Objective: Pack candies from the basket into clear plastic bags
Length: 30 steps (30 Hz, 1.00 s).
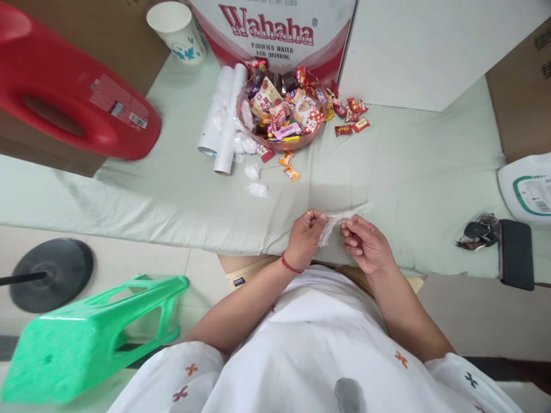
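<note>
My left hand [307, 232] pinches one end of a thin, whitish see-through plastic bag [344, 214], bunched into a narrow strip. The fingers of my right hand [364, 241] are closed on the same plastic a short way to the right. One end sticks out past my right fingers and another part hangs down between the hands. Both hands are just above the near edge of the cloth-covered table [408, 166]. Beyond them lie small crumpled clear plastic bundles [258, 190] and a couple of orange-wrapped candies [291, 173].
A bowl [279, 143] heaped with wrapped sweets stands before a Wahaha box [275, 28], with white rolls [226, 132] at its left. A paper cup [176, 34] and red jug [86, 97] are farther left. Keys [477, 231] and a black phone [515, 255] lie right. A green stool [94, 332] is on the floor.
</note>
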Each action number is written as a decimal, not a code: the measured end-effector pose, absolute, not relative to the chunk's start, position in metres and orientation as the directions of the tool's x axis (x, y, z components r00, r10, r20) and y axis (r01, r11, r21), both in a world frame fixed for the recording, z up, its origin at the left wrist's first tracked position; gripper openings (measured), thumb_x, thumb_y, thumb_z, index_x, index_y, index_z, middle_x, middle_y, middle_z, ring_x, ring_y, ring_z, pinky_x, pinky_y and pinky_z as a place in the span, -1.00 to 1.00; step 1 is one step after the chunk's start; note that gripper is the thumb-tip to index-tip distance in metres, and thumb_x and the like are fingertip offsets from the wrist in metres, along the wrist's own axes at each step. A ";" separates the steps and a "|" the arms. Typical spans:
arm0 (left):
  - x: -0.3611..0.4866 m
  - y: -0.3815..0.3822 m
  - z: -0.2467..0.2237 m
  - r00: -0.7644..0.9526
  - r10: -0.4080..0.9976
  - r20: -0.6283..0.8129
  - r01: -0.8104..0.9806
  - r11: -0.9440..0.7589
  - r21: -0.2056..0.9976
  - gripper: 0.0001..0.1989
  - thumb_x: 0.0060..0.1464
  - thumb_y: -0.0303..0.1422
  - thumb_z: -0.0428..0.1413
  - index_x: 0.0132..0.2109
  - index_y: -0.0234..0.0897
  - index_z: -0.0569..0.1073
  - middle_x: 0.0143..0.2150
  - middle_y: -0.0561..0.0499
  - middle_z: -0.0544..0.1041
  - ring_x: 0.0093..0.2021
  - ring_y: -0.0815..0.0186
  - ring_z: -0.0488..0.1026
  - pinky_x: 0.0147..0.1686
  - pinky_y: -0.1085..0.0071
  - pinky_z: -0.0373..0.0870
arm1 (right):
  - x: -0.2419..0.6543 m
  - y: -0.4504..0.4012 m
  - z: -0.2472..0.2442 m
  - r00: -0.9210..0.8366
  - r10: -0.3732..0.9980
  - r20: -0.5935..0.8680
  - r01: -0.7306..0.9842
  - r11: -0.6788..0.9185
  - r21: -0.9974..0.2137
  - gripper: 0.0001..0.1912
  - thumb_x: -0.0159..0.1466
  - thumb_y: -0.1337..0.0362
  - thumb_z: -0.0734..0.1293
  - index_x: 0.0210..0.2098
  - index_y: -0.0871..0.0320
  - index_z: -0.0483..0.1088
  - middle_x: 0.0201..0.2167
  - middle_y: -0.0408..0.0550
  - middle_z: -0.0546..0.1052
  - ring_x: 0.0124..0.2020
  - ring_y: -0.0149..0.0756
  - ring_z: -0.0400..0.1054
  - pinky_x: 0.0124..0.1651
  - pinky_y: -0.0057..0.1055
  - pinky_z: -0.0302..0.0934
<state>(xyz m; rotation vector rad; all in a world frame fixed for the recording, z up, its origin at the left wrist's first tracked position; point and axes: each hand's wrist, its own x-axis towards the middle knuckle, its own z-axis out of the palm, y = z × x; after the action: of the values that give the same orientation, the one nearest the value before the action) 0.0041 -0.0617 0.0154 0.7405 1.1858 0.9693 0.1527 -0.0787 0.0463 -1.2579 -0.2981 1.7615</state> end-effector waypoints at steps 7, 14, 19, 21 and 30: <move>-0.010 -0.051 0.018 0.164 0.897 -0.410 -0.235 0.439 0.867 -0.65 0.06 -0.09 0.30 -0.34 -0.27 0.43 -0.49 0.14 0.31 -0.50 0.46 0.16 -0.47 0.46 0.08 | 0.172 -0.085 0.046 -0.118 0.749 -0.652 -0.555 -0.594 -0.582 -0.68 -0.01 0.27 0.60 -0.45 0.15 0.38 -0.57 -0.26 0.33 -0.63 -0.60 -0.07 -0.73 -0.72 -0.20; -0.030 -0.042 0.022 0.205 0.894 -0.398 -0.191 0.435 0.880 -0.63 0.04 -0.07 0.32 -0.35 -0.27 0.44 -0.49 0.13 0.31 -0.51 0.46 0.12 -0.48 0.46 0.04 | 0.204 -0.094 0.046 -0.203 0.744 -0.637 -0.472 -0.644 -0.602 -0.74 0.01 0.26 0.58 -0.50 0.15 0.43 -0.60 -0.23 0.30 -0.63 -0.58 -0.12 -0.71 -0.68 -0.27; -0.030 -0.047 0.022 0.185 0.897 -0.401 -0.161 0.430 0.888 -0.64 0.06 -0.07 0.32 -0.36 -0.26 0.45 -0.53 0.14 0.24 -0.51 0.45 0.10 -0.49 0.46 0.01 | 0.213 -0.100 0.045 -0.196 0.737 -0.647 -0.391 -0.663 -0.638 -0.75 0.00 0.23 0.61 -0.48 0.16 0.49 -0.63 -0.25 0.30 -0.66 -0.61 -0.13 -0.69 -0.65 -0.28; -0.031 -0.049 0.021 0.191 0.895 -0.404 -0.156 0.434 0.887 -0.64 0.07 -0.07 0.32 -0.36 -0.26 0.46 -0.52 0.14 0.25 -0.51 0.44 0.11 -0.49 0.46 0.02 | 0.215 -0.102 0.046 -0.179 0.742 -0.646 -0.368 -0.659 -0.655 -0.73 -0.01 0.21 0.63 -0.47 0.16 0.51 -0.63 -0.24 0.32 -0.67 -0.62 -0.11 -0.69 -0.65 -0.28; -0.030 -0.060 0.016 0.101 0.923 -0.371 -0.141 0.382 0.913 -0.62 0.12 -0.01 0.27 -0.31 -0.25 0.45 -0.53 0.16 0.24 -0.53 0.45 0.07 -0.51 0.45 0.00 | 0.195 -0.098 0.045 -0.108 0.835 -0.539 -0.330 -0.541 -0.773 -0.50 0.18 -0.18 0.50 -0.11 0.07 0.61 -0.01 0.05 0.63 0.02 -0.19 0.49 0.01 -0.27 0.46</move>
<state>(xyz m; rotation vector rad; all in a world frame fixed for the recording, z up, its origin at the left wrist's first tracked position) -0.0295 -0.0601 0.0161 0.8445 1.2017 0.9439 0.1948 -0.0978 0.0455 -1.3174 -0.6056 1.7704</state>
